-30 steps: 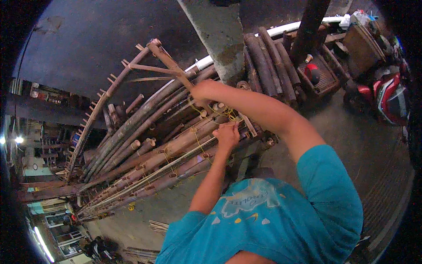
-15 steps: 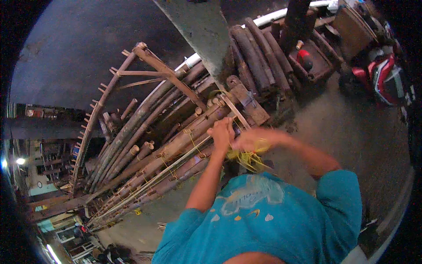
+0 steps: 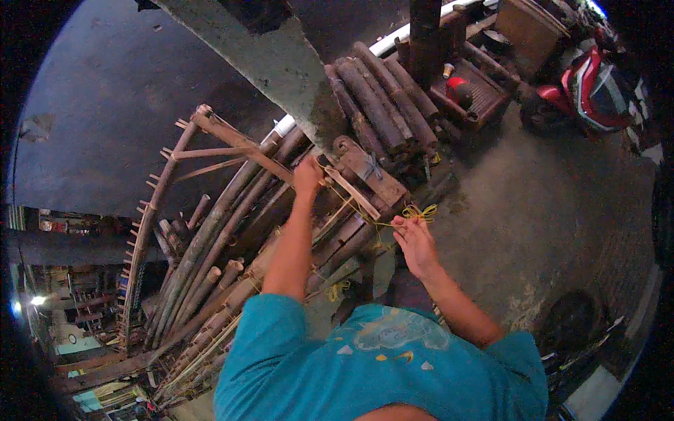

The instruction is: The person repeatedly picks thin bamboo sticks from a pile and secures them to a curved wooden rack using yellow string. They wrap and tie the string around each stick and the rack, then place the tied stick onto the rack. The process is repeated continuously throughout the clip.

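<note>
Grey floor (image 3: 505,231), pale concrete pillar (image 3: 260,70), bright lamp (image 3: 37,300) at left

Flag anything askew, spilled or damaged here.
Nothing looks spilled or plainly broken. Mildly untidy: the yellow cord bunches in loose loops at the right hand, and another yellow tangle shows lower, to its left; both look messy beside the lined-up logs.

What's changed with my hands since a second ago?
Your right hand has come back toward you and rightward, and now pinches the yellow cord. Your left hand has moved forward and left, to the far end of the wooden crosspiece. The stacked logs stayed put.
</note>
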Available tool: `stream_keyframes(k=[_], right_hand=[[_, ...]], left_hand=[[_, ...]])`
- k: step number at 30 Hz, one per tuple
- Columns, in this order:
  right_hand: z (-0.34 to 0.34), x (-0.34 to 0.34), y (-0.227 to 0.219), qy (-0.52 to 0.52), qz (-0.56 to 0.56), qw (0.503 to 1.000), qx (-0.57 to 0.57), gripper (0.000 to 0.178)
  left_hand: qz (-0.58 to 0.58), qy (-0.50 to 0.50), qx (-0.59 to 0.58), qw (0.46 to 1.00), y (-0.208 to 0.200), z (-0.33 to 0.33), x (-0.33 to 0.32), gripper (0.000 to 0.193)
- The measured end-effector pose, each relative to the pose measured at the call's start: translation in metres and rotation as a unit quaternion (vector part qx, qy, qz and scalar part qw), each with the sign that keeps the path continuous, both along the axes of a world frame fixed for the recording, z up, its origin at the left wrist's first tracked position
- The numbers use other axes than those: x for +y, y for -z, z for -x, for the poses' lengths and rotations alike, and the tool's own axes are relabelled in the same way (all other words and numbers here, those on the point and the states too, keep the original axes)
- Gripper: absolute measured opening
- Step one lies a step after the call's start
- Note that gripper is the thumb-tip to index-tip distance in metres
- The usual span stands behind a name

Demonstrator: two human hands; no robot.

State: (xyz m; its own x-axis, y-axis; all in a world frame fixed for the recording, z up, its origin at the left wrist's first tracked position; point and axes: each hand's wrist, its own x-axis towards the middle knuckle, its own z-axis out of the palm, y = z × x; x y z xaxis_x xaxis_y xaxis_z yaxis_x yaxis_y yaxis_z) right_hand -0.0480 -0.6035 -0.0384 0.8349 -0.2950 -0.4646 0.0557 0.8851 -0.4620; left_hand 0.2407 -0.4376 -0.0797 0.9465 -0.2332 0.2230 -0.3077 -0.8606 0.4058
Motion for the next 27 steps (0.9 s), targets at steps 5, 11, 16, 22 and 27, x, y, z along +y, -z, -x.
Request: stream_keyframes(k=[5,11,16,22,27], right_hand=[[0.03,0.025,0.021,0.039,0.02,0.999,-0.03,0.014],[0.052,0.133,0.04,-0.133,-0.037,0.989,0.045,0.028],[0.06,0.313,0.031,-0.449,-0.094,0.888,0.019,0.028],[0.016,0.381,-0.009,0.032,0.038,0.998,-0.03,0.021],[0.014,0.393,-0.053,-0.002,0.133,0.983,-0.127,0.024]], left_hand=[[0.46,-0.082,0.072,0.881,-0.065,-0.077,0.142,0.023],[0.135,-0.137,0.074,0.978,-0.177,-0.026,0.369,0.031],[-0.116,0.065,0.252,0.959,-0.118,0.13,0.373,0.023],[-0.059,0.046,-0.023,0.997,-0.036,0.248,0.347,0.047],[0.122,0.093,0.122,0.981,-0.051,0.225,0.378,0.043]])
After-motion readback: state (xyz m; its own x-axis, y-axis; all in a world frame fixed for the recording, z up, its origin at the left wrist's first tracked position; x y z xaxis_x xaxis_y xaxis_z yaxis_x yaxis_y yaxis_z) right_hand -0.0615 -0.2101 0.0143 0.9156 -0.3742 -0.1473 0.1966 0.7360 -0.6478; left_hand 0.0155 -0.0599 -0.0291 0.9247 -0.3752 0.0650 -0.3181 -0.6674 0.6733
